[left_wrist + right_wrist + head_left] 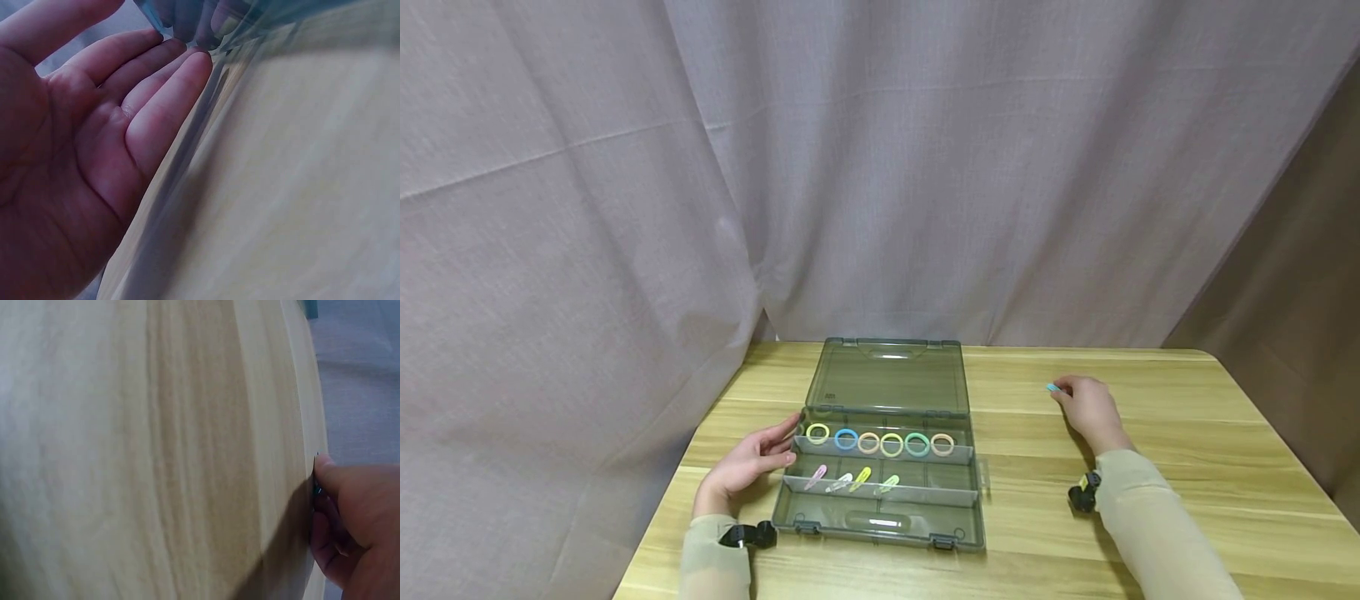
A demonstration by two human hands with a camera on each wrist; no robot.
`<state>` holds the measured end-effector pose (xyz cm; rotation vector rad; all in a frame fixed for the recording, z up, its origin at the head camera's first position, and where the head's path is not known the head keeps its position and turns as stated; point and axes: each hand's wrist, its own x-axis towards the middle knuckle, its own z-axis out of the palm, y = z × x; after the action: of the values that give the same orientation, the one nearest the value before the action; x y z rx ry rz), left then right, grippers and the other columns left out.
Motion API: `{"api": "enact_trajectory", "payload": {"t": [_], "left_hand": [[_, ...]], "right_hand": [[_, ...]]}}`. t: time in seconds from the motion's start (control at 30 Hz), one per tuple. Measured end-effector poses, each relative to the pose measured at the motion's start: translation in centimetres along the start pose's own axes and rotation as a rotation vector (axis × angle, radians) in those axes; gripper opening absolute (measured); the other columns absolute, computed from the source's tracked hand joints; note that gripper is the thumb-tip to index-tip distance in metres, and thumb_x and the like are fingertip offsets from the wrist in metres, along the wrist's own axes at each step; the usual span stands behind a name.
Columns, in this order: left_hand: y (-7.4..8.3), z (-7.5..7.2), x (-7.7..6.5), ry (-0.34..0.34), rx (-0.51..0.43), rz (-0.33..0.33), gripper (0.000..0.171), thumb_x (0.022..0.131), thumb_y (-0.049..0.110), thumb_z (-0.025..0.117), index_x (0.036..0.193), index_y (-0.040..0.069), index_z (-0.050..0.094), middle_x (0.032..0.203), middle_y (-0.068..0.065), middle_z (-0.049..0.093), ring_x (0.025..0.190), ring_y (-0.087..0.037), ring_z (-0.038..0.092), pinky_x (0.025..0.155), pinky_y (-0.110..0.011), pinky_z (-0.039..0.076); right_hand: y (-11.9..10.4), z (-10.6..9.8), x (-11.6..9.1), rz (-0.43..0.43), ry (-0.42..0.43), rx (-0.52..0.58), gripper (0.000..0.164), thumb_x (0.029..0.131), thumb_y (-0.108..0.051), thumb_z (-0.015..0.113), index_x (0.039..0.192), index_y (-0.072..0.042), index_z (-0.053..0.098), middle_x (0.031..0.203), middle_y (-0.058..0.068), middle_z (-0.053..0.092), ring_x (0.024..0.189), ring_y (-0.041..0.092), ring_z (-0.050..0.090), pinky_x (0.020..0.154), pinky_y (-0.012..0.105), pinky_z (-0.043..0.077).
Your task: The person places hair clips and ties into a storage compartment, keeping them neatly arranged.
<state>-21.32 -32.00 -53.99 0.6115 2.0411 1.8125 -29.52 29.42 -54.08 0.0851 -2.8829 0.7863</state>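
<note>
A clear grey-green plastic organizer box [880, 517] lies on the table with its lid [887, 375] folded back. Several coloured hair ties, among them a blue hair tie [837, 442], line its back row. The middle row holds several snap hair clips: pink [816, 477], white, yellow [861, 479] and light green. My left hand [747, 460] rests against the box's left side, fingers nearly straight, thumb at the rim; its fingertips meet the wall in the left wrist view. Far to the right, my right hand [1088, 410] pinches a small light-blue hair clip [1051, 387] between thumb and fingers.
The wooden table [1022, 533] extends around the box, its back edge against a grey curtain [887, 208]. A clear tab [984, 477] sticks out at the box's right side. The front row of the box shows no items.
</note>
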Motion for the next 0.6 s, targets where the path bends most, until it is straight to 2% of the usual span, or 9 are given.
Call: {"api": "enact_trajectory", "payload": {"t": [0.17, 0.3, 0.4, 0.6], "left_hand": [[-0.01, 0.0, -0.04, 0.003, 0.0, -0.001, 0.077, 0.103, -0.001, 0.065, 0.162, -0.015, 0.018, 0.172, -0.031, 0.009, 0.153, -0.055, 0.019, 0.114, -0.019, 0.041], [-0.07, -0.01, -0.05, 0.003, -0.007, -0.005, 0.077, 0.103, -0.001, 0.065, 0.163, -0.014, 0.018, 0.172, -0.03, 0.01, 0.154, -0.054, 0.019, 0.114, -0.019, 0.041], [-0.11, -0.03, -0.05, 0.004, -0.009, -0.007, 0.077, 0.103, -0.001, 0.065, 0.163, -0.014, 0.018, 0.172, -0.03, 0.01, 0.154, -0.054, 0.019, 0.114, -0.02, 0.041], [-0.17, -0.12, 0.0, 0.003, -0.011, -0.01, 0.077, 0.103, -0.002, 0.065, 0.164, -0.012, 0.019, 0.172, -0.029, 0.01, 0.154, -0.054, 0.019, 0.114, -0.021, 0.041]], "right_hand": [[0.02, 0.18, -0.09, -0.034, 0.037, -0.015, 0.034, 0.108, -0.017, 0.064, 0.121, 0.014, 0.07, 0.103, 0.027, 0.072, 0.091, 0.043, 0.068, 0.081, 0.06, 0.056], [0.18, 0.3, -0.17, -0.042, 0.078, -0.016, 0.031, 0.106, -0.015, 0.063, 0.118, 0.013, 0.071, 0.105, 0.029, 0.073, 0.096, 0.049, 0.069, 0.084, 0.064, 0.056], [0.33, 0.25, -0.25, -0.025, 0.093, -0.002, 0.031, 0.105, -0.015, 0.062, 0.118, 0.011, 0.072, 0.108, 0.029, 0.074, 0.1, 0.051, 0.069, 0.086, 0.065, 0.056], [0.72, 0.12, -0.4, 0.041, 0.086, 0.076, 0.034, 0.105, -0.017, 0.061, 0.121, 0.011, 0.072, 0.102, 0.023, 0.074, 0.091, 0.04, 0.068, 0.081, 0.059, 0.055]]}}
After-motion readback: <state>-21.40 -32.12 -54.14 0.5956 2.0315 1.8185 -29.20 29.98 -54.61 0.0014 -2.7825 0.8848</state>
